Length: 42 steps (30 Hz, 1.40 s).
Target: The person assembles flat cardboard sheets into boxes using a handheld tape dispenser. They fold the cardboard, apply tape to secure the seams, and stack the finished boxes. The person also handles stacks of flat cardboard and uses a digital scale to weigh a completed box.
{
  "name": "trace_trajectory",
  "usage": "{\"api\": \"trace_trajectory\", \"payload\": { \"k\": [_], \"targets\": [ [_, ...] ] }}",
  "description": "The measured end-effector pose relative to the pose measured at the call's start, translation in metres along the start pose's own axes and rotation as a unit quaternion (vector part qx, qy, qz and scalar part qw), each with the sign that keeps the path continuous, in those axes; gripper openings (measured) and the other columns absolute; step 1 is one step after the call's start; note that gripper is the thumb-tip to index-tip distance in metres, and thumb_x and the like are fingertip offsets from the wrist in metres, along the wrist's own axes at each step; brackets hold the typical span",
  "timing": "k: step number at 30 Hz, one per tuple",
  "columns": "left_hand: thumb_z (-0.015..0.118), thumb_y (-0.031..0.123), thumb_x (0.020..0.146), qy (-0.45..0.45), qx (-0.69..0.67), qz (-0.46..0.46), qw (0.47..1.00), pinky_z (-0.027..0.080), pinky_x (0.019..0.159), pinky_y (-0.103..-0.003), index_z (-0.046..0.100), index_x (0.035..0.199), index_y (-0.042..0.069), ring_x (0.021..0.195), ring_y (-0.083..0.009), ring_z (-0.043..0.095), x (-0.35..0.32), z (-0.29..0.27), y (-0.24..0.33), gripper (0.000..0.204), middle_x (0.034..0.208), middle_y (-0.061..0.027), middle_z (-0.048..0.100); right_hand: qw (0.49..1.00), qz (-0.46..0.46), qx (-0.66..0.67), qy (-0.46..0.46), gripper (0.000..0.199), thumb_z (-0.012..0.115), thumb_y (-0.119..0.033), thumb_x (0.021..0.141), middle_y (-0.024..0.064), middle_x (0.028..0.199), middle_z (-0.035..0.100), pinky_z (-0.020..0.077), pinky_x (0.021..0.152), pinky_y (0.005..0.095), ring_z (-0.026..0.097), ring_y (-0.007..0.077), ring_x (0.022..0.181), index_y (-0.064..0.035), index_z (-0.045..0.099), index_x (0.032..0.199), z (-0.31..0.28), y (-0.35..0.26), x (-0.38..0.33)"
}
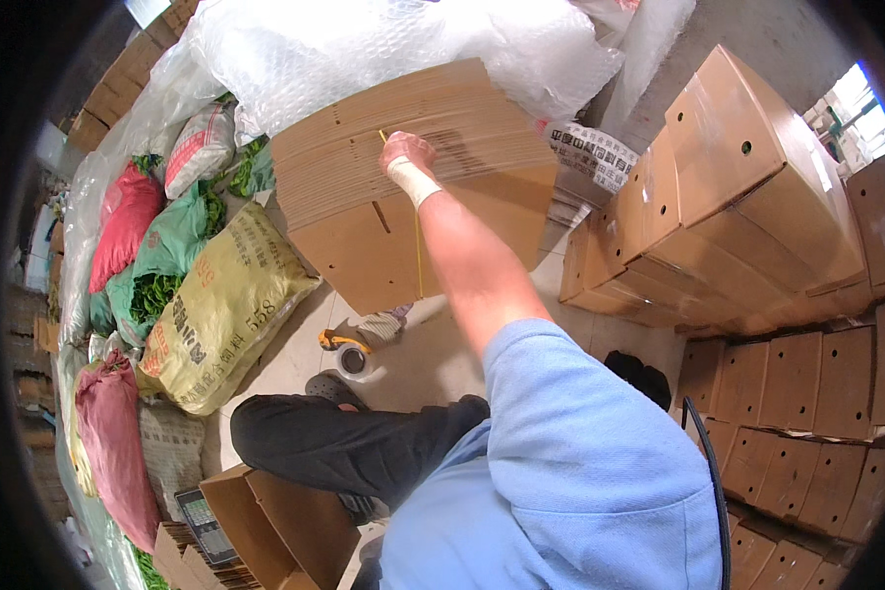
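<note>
Right hand (409, 152) grips yellow strap (418, 246) on flat cardboard stack (364, 147)

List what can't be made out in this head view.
- Left hand: not in the picture.
- Right hand on the stack of flat cardboard boxes: fingers face away, so its grip on the yellow strap is unclear.
- Handheld device: screen too small.
- Sack contents: covered.

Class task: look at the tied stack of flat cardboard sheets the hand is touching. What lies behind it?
Behind the cardboard stack lies a heap of clear bubble wrap, rising above its top edge. The heap's lower part and the floor there are covered by the stack. The hand rests on the stack's yellow strap.
</note>
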<state>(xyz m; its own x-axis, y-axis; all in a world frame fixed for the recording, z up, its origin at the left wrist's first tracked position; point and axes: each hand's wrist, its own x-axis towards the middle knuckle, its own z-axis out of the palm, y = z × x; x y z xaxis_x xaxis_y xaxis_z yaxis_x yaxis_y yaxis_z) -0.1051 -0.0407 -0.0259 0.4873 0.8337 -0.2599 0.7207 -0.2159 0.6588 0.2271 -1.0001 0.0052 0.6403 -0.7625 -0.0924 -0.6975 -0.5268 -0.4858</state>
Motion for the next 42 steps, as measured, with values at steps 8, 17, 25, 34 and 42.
{"api": "trace_trajectory", "payload": {
  "k": [8,17,25,34,42],
  "targets": [
    [0.066,0.033,0.094,0.027,-0.004,0.0,1.0,0.042,0.055,-0.042,0.058,0.116,0.003,0.076,-0.0241,0.063,0.005,0.014,0.0,0.038,0.093,-0.0106,0.066,0.977,-0.147,-0.153,0.007,0.024,0.058,-0.018,0.093,0.0082,0.114,0.075,0.057,0.087,0.0399,0.072,0.0288,0.107,-0.0111,0.075,0.109,0.005,0.002,0.005],
    [0.061,0.032,0.098,0.041,-0.012,0.026,0.999,0.051,0.062,-0.041,0.054,0.132,0.001,0.086,-0.0249,0.067,0.028,0.059,0.011,0.046,0.103,-0.0143,0.067,0.992,0.045,0.043,-0.109,0.028,0.065,-0.019,0.086,0.015,0.111,0.074,0.0573,0.086,0.0413,0.071,0.0291,0.107,-0.0041,0.074,0.108,-0.025,0.036,0.066],
    [0.061,0.023,0.096,0.041,0.177,0.224,0.958,0.05,0.098,-0.043,0.046,0.145,-0.004,0.121,-0.0356,0.06,0.054,0.0,0.0,0.059,0.136,-0.0246,0.058,0.866,0.093,0.434,-0.23,0.021,0.066,-0.011,0.083,0.0105,0.063,0.059,0.0285,0.038,0.035,0.051,0.0172,0.047,-0.0037,0.056,0.066,-0.007,0.032,0.031],
    [0.063,0.029,0.097,0.001,0.06,0.125,0.99,0.046,0.101,-0.039,0.042,0.146,-0.008,0.126,-0.0284,0.056,0.028,0.021,-0.014,0.065,0.139,-0.0234,0.057,0.965,-0.024,0.243,-0.098,0.012,0.066,-0.002,0.081,-0.0002,0.061,0.048,0.0312,0.038,0.0286,0.045,0.0098,0.047,-0.0071,0.059,0.072,-0.1,0.095,0.045],
    [0.06,0.025,0.096,0.002,0.228,0.157,0.961,0.039,0.111,-0.041,0.041,0.148,-0.007,0.135,-0.0357,0.051,0.044,0.028,0.009,0.065,0.146,-0.0256,0.051,0.927,-0.05,0.342,-0.142,0.004,0.063,-0.004,0.084,-0.0017,0.061,0.048,0.0336,0.037,0.0261,0.042,0.009,0.043,-0.0028,0.06,0.082,-0.155,0.151,-0.007]
  ]
}}
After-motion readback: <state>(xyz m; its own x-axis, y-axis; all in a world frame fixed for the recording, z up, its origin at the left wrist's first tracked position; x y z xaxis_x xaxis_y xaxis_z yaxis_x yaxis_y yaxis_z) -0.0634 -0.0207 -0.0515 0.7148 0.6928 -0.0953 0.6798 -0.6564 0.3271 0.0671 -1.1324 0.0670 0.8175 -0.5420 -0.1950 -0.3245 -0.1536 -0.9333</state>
